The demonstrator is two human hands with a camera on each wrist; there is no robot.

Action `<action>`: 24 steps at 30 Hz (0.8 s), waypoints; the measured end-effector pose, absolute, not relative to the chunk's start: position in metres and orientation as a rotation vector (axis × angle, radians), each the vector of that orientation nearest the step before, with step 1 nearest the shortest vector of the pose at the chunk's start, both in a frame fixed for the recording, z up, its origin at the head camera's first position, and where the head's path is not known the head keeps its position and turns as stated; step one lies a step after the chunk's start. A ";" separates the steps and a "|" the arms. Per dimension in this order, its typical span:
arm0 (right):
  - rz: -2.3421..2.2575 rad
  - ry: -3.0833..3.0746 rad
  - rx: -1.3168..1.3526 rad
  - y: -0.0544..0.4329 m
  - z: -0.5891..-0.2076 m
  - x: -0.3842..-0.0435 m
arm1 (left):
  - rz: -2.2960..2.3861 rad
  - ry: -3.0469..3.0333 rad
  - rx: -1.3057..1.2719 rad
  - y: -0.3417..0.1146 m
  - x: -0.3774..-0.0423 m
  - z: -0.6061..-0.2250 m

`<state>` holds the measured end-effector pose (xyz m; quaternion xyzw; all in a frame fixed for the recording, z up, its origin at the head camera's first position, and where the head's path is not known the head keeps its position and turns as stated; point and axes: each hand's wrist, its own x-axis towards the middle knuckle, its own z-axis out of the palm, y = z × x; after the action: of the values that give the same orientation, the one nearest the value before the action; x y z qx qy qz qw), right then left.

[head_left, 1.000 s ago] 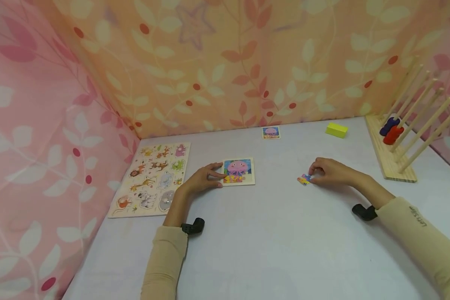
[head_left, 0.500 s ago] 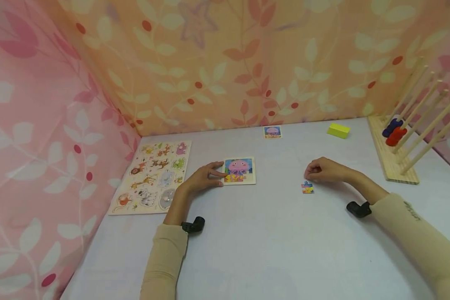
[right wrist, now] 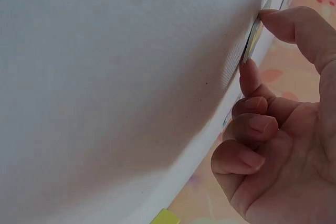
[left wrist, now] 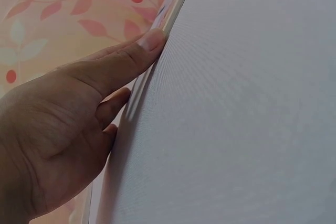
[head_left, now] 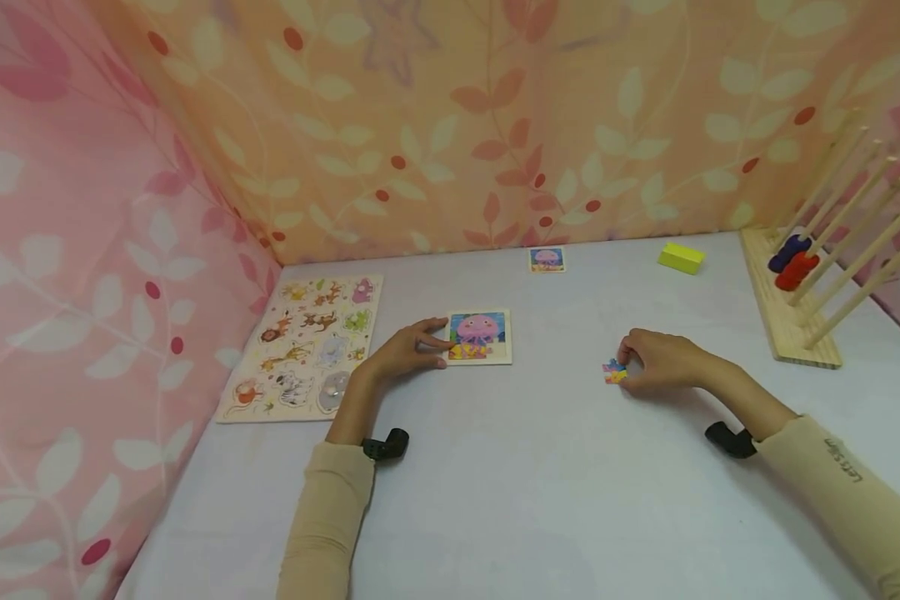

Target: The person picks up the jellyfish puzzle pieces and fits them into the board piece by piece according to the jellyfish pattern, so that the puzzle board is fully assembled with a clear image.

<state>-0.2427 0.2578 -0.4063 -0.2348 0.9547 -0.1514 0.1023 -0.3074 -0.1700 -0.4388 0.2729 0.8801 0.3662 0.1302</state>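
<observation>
My left hand (head_left: pixel 407 350) rests along the left edge of a jellyfish jigsaw puzzle (head_left: pixel 480 327) in a pale square frame. One finger reaches over the picture, and the thumb touches the frame's edge in the left wrist view. A bare pale gap shows at the picture's lower right. Further right, my right hand (head_left: pixel 663 360) pinches a small blue, pink and yellow puzzle piece (head_left: pixel 613 372) between thumb and index finger. Seen from the right wrist, the piece (right wrist: pixel 253 38) shows edge-on between those two fingertips, its other fingers curled toward the palm.
A wooden animal peg puzzle board (head_left: pixel 300 350) lies at left. Near the back are a small jellyfish picture card (head_left: pixel 547 260) and a yellow block (head_left: pixel 682 258). At right stands a wooden base with upright pegs (head_left: pixel 791 308), bearing blue and red pieces.
The puzzle piece has turned from slanted to nearly square with the table. My right fingers shifted above it, then down to its right side, gripping it. My left hand stays at the frame.
</observation>
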 end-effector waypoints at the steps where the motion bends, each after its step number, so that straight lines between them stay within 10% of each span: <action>1: -0.426 2.838 -0.708 0.257 -0.407 -0.243 | 1.073 2.548 0.790 -0.170 -0.307 -0.439; 24: -0.543 2.853 -0.942 0.116 -0.406 -0.297 | 1.074 2.550 0.799 -0.172 -0.310 -0.440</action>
<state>-0.2969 0.1162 -0.4058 -0.3082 0.9335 -0.1777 0.0443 -0.3095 -0.1722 -0.4398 0.2750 0.8778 0.3698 0.1306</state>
